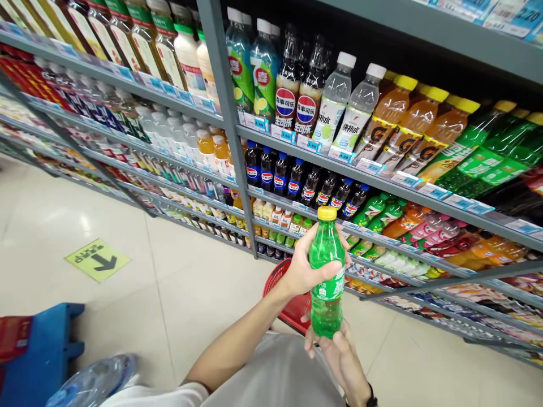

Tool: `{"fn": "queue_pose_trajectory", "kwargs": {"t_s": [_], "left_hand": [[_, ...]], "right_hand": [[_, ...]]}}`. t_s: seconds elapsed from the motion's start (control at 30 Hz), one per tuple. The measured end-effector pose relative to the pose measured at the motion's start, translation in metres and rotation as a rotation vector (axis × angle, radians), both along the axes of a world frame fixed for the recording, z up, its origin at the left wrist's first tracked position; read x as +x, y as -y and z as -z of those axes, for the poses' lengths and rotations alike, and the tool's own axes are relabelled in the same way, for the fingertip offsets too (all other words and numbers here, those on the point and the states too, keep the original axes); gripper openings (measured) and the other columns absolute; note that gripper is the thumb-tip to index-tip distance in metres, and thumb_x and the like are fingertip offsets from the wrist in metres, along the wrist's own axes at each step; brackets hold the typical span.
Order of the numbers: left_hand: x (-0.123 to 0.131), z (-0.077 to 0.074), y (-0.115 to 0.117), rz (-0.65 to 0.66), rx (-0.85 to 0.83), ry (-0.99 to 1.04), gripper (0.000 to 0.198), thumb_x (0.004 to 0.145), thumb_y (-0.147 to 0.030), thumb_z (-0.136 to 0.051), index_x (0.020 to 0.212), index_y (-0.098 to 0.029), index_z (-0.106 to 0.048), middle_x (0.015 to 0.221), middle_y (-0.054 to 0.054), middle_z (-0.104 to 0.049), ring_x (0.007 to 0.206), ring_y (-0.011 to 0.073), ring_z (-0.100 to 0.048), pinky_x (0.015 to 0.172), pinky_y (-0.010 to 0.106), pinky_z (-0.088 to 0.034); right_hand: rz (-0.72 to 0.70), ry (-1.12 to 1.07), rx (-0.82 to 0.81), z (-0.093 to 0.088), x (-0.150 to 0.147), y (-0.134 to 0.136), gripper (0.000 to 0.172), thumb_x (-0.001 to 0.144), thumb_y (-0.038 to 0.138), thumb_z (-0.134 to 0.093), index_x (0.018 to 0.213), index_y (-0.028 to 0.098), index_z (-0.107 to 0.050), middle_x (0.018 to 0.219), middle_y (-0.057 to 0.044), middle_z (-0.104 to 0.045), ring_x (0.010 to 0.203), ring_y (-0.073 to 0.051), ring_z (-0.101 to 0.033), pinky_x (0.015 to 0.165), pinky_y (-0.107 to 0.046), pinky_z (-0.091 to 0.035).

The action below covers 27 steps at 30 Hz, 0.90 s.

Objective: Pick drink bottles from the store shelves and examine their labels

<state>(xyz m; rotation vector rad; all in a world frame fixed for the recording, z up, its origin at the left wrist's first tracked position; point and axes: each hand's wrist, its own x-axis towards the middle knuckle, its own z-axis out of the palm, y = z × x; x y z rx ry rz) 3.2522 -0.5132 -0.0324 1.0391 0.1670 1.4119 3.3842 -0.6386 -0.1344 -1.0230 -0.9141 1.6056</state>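
Note:
A green plastic soda bottle (327, 308) with a yellow cap is upright in front of me, its green and white label partly behind my thumb. My left hand (307, 263) wraps around its upper half, the thumb lying across the label and fingertips showing at the far side. Beneath, my right hand (339, 353) grips the bottle's base, with fingers on both sides of it; a dark band circles that wrist. Behind the bottle is a red shopping basket (275, 277), partly hidden by my left forearm and the bottle.
Shelves (233, 113) packed with drinks run across the view. Clear bottles with white caps (339, 79) and orange drinks (390, 107) stand on the upper shelf. On the tiled floor (203, 288) are a yellow arrow sign (98, 260), a blue pallet (42, 345) and a large clear bottle (95, 379).

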Motion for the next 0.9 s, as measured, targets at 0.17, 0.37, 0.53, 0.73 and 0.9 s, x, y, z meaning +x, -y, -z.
{"fn": "queue_pose_trajectory", "kwargs": {"t_s": [0.17,0.37,0.53,0.73,0.9], "left_hand": [[0.008,-0.001,0.0,-0.024,-0.016,-0.009,0.059,0.082,-0.039,-0.086,0.128,-0.017,-0.057,0.11,0.012,-0.07,0.083,0.0225,-0.074,0.07,0.032,-0.059],[0.016,0.003,0.0,0.001,-0.017,0.032,0.056,0.082,-0.031,-0.086,0.129,-0.018,-0.058,0.108,0.01,-0.069,0.082,0.0205,-0.072,0.07,0.032,-0.06],[0.017,0.004,-0.002,-0.003,-0.001,0.051,0.055,0.083,-0.028,-0.085,0.131,-0.019,-0.061,0.105,0.009,-0.068,0.081,0.0208,-0.071,0.069,0.033,-0.06],[0.013,0.003,-0.003,0.001,0.014,0.054,0.052,0.085,-0.025,-0.083,0.132,-0.019,-0.063,0.109,0.01,-0.069,0.083,0.02,-0.072,0.07,0.031,-0.059],[0.01,0.002,-0.005,0.012,0.01,0.059,0.05,0.085,-0.024,-0.083,0.131,-0.019,-0.063,0.11,0.011,-0.07,0.082,0.0189,-0.072,0.07,0.029,-0.058]], "right_hand": [[-0.059,-0.075,0.005,-0.004,0.011,0.001,0.05,0.061,0.084,-0.078,0.097,0.05,-0.082,0.095,0.0,-0.082,0.064,-0.033,-0.072,0.047,-0.045,-0.048],[-0.101,-0.207,-0.001,-0.007,0.021,0.003,0.046,0.081,0.064,-0.081,0.11,0.029,-0.082,0.107,-0.012,-0.08,0.072,-0.022,-0.067,0.057,-0.033,-0.048],[-0.114,-0.251,0.032,-0.001,0.024,0.002,0.044,0.086,0.058,-0.079,0.12,0.03,-0.079,0.112,-0.012,-0.079,0.085,-0.026,-0.069,0.063,-0.034,-0.05],[-0.128,-0.249,0.043,0.001,0.021,0.0,0.043,0.087,0.058,-0.078,0.12,0.03,-0.079,0.113,-0.012,-0.079,0.083,-0.025,-0.07,0.063,-0.034,-0.05],[-0.123,-0.239,0.054,-0.001,0.016,-0.003,0.043,0.087,0.058,-0.079,0.117,0.028,-0.079,0.11,-0.013,-0.08,0.076,-0.022,-0.068,0.063,-0.032,-0.051]]}}
